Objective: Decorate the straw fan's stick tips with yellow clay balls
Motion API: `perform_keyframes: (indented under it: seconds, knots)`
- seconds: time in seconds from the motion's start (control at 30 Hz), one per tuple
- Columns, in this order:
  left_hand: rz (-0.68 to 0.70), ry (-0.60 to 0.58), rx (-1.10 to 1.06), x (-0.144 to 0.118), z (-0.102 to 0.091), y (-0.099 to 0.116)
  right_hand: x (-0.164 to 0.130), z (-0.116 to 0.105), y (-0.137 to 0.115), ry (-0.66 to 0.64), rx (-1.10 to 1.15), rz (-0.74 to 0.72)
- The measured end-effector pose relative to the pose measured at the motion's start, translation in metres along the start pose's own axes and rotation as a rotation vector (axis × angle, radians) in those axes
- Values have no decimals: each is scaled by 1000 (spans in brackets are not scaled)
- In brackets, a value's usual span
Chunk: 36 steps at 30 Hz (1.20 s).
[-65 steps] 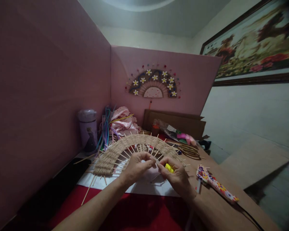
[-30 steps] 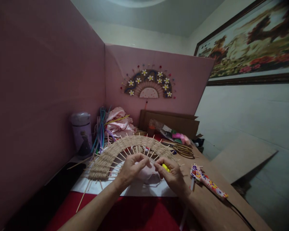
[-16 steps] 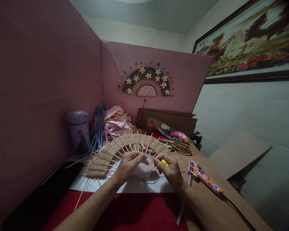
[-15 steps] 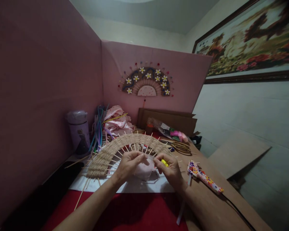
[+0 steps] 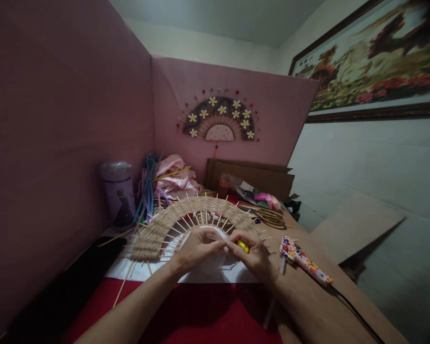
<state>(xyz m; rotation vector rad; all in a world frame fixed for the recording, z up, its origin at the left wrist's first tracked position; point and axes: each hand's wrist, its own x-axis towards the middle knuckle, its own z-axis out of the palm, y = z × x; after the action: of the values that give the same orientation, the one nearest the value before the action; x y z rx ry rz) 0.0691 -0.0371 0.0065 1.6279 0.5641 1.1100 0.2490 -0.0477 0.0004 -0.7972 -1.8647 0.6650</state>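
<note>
Both hands met at the woven fan's [image 5: 186, 215] six o'clock hub: left hand [image 5: 197, 248] pinching pale fabric [image 5: 215, 260], right hand [image 5: 252, 253] clenched around a yellow tool [image 5: 242, 246]. Steady, close pinches seemed wisest there.

The table [image 5: 344, 310] bears a red cloth [image 5: 200, 315], perhaps white paper [image 5: 136, 270].

I can read no words, numbers or brand names anywhere. The bottle [image 5: 117, 191] by the pink wall carries a printed figure but no lettering that I can make out. The glue gun [image 5: 304, 260] on my worktop [image 5: 329, 310] shows only a flower pattern, and the packets [image 5: 252, 193] at the back are too small and dim to read.
</note>
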Motion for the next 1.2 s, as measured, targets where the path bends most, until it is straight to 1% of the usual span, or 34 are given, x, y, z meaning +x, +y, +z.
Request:
perform_keyframes:
  seconds: [0.2,0.3,0.4,0.47,0.63,0.8,0.93,1.0,1.07,1.2]
  knots:
    - [-23,29,40,0,0,3,1,0,-2,-44,9,27]
    - [-47,40,78,-1,0,3,2,2,-2,-31,24,45]
    - [-37,13,93,-1,-1,2,2,2,-1,-1,59,82]
    - [-39,16,84,0,-1,4,2,0,-1,29,89,102]
    - [-127,174,-9,2,-3,9,1,-2,-1,97,109,118]
    - [-146,269,-71,4,-6,10,1,-1,1,84,150,145]
    - [-139,357,-104,4,-10,10,1,1,9,126,244,195]
    - [-124,356,-88,4,-11,10,1,1,12,133,280,180]
    - [-110,327,-63,3,-10,10,1,2,13,125,288,153]
    - [-101,265,-35,2,-5,11,2,1,7,106,171,155]
